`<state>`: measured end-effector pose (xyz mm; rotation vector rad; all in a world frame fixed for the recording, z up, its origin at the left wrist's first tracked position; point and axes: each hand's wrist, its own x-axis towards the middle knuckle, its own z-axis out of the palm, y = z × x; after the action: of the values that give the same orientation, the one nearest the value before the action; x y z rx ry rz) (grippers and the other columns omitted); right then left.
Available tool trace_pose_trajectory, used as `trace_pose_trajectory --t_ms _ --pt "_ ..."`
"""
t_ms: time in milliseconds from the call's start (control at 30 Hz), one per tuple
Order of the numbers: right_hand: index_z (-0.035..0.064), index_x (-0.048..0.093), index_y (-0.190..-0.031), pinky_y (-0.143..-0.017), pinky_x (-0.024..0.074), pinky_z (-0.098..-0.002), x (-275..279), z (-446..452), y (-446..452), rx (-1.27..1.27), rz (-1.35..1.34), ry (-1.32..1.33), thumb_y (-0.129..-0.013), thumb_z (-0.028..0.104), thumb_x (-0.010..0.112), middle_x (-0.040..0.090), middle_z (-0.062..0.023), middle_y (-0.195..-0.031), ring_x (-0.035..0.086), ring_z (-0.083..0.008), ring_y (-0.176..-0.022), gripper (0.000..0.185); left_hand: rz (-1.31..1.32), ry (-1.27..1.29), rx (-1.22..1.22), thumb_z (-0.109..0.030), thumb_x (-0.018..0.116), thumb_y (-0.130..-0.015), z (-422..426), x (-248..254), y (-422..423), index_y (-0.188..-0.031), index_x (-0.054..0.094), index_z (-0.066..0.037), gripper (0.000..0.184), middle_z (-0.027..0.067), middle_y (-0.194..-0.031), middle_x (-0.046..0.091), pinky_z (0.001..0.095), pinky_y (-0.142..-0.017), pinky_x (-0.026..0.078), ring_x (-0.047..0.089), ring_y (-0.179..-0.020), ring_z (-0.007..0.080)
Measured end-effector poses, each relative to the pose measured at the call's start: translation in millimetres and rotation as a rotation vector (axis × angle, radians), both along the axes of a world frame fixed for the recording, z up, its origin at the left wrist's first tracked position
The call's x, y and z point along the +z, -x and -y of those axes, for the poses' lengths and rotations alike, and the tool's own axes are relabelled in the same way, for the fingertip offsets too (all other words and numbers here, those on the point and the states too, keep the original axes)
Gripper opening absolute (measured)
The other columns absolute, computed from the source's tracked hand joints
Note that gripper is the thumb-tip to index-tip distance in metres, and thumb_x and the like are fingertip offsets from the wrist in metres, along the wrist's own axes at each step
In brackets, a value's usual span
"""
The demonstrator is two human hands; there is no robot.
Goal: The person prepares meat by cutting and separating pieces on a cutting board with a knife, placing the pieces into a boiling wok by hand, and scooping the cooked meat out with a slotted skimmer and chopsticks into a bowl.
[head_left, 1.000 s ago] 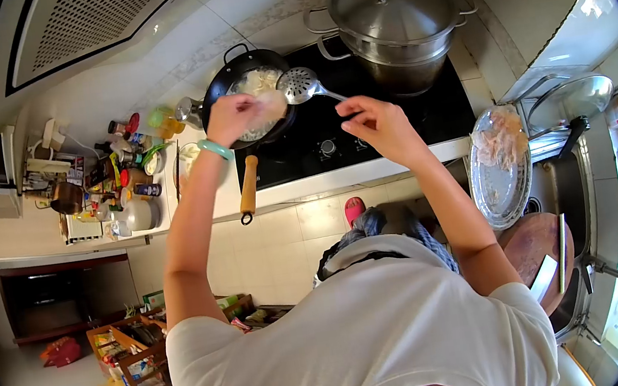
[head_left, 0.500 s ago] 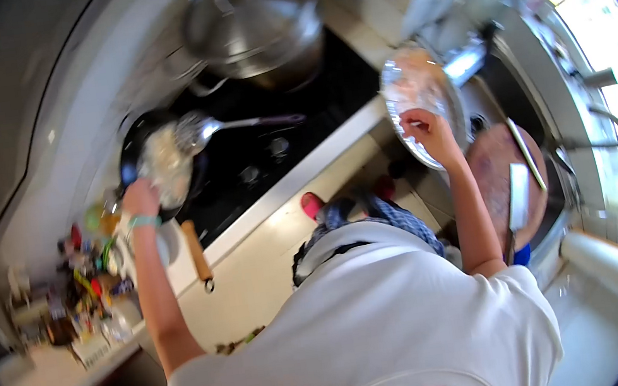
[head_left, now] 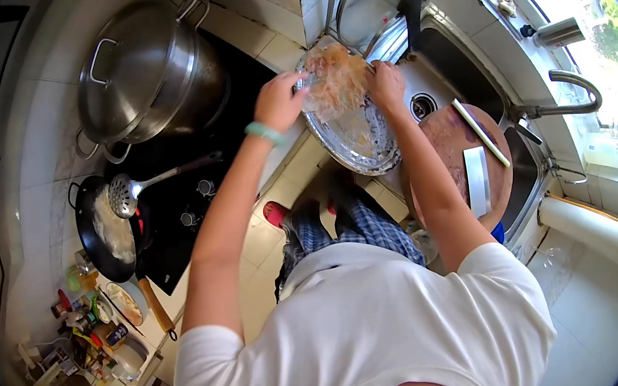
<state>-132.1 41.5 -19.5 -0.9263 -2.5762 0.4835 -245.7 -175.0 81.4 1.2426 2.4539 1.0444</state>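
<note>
I'm live over the oval platter (head_left: 365, 143), where the heap of pale, translucent food (head_left: 337, 80) lies at the far end, near the sink (head_left: 455, 56). Here's the left hand (head_left: 280, 103), at the platter's left rim with its fingers bent beside the heap; the right hand (head_left: 386, 83) is at the heap's right edge, fingers curled inward, and from back here I can't tell whether either pinches anything. Across on the cooktop (head_left: 167, 212), the skimmer (head_left: 122, 196) rests over the edge of the wok (head_left: 97, 240), near the lidded pot (head_left: 144, 66)
</note>
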Motion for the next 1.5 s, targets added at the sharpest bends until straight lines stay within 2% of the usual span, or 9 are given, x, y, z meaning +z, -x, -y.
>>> trace_pose_trajectory --t_ms 167,400,567,800,967,1200,1300,1400,1500 --pt "0.0104 0.07 -0.086 -0.077 0.0456 -0.0386 -10.4 2.5 14.4 -0.126 -0.075 0.048 -0.074 0.026 0.066 0.066 -0.0114 -0.085 0.06 -0.0302 -0.084 0.02 -0.169 0.019 0.203 -0.016 0.062 -0.078 -98.4 -103.3 26.7 -0.1 0.065 -0.004 0.025 0.0148 -0.095 0.062 0.0402 -0.082 0.045 0.057 -0.094 0.0336" --pt "0.0156 0.071 -0.077 -0.07 0.0461 -0.0348 -20.4 4.6 10.2 -0.128 -0.272 -0.137 -0.067 0.027 0.071 0.067 0.0002 -0.077 0.06 -0.0233 -0.078 0.015 -0.218 0.058 0.359 -0.018 0.065 -0.074 -127.9 -117.6 24.3 -0.092 0.068 -0.009 0.02 0.0068 -0.098 0.058 0.0405 -0.085 0.04 0.051 -0.102 0.027" --pt "0.0144 0.071 -0.076 -0.071 0.047 -0.033 -20.1 2.2 9.2 -0.125 -0.298 -0.043 -0.067 0.023 0.071 0.067 -0.001 -0.078 0.06 -0.0228 -0.078 0.013 -0.154 -0.11 0.331 -0.016 0.069 -0.069 -129.2 -121.8 28.1 -0.075 0.067 -0.014 0.006 0.0007 -0.088 0.061 0.0366 -0.081 0.038 0.052 -0.094 0.0226" --pt "0.0115 0.07 -0.081 -0.074 0.0453 -0.0355 -21.4 2.1 3.2 -0.146 -0.309 0.199 -0.07 0.017 0.07 0.065 -0.0058 -0.082 0.058 -0.0249 -0.081 0.012 -0.179 -0.202 0.243 -0.01 0.067 -0.07 -126.9 -123.1 18.9 -0.072 0.063 -0.009 0.004 0.0058 -0.081 0.063 0.0393 -0.077 0.042 0.057 -0.085 0.0272" --pt "0.012 0.07 -0.088 -0.076 0.0446 -0.0368 -27.1 4.5 -0.3 -0.115 -0.311 0.135 -0.073 0.018 0.07 0.063 -0.0078 -0.087 0.057 -0.0266 -0.084 0.017 0.086 -0.411 0.187 -0.006 0.063 -0.073 -112.8 -123.7 -1.5 -0.074 0.061 -0.004 0.003 0.0095 -0.079 0.064 0.039 -0.073 0.045 0.058 -0.075 0.0311" --pt "0.0136 0.07 -0.091 -0.074 0.0463 -0.0362 -27.5 5.7 -1.4 -0.09 -0.405 0.125 -0.072 0.018 0.07 0.063 -0.0074 -0.087 0.057 -0.0265 -0.085 0.019 0.086 -0.398 0.12 -0.002 0.061 -0.075 -90.6 -110.7 -29.3 -0.081 0.06 -0.003 0.006 0.0109 -0.077 0.063 0.036 -0.07 0.048 0.06 -0.076 0.0306" --pt "0.0137 0.069 -0.091 -0.072 0.0467 -0.0364 -21.9 5.6 1.3 -0.028 -0.418 0.06 -0.07 0.015 0.07 0.062 -0.0069 -0.086 0.057 -0.0258 -0.084 0.021 0.13 -0.398 0.096 -0.002 0.061 -0.077 -81.6 -107.9 -36.9 -0.082 0.06 -0.003 0.005 0.0101 -0.077 0.063 0.0312 -0.068 0.049 0.062 -0.076 0.0254" --pt "0.0126 0.066 -0.096 -0.074 0.0456 -0.0377 -15.2 7.7 3.8 0.061 -0.306 -0.015 -0.07 0.011 0.066 0.06 -0.0066 -0.089 0.056 -0.0261 -0.086 0.026 0.529 -0.408 0.148 -0.003 0.06 -0.085 -68.6 -99.7 -48.6 -0.09 0.058 -0.002 0.006 0.0044 -0.081 0.063 0.0252 -0.07 0.048 0.061 -0.077 0.0131" --pt "0.0105 0.062 -0.104 -0.076 0.0442 -0.0389 -16.3 8.7 3.0 0.144 -0.173 -0.111 -0.072 0.008 0.06 0.057 -0.0077 -0.096 0.054 -0.0269 -0.091 0.032 0.832 -0.752 0.341 -0.007 0.056 -0.089 -59.2 -99.7 -57.7 -0.093 0.054 -0.004 0.006 0.0011 -0.084 0.06 0.0229 -0.071 0.046 0.057 -0.08 0.0079"
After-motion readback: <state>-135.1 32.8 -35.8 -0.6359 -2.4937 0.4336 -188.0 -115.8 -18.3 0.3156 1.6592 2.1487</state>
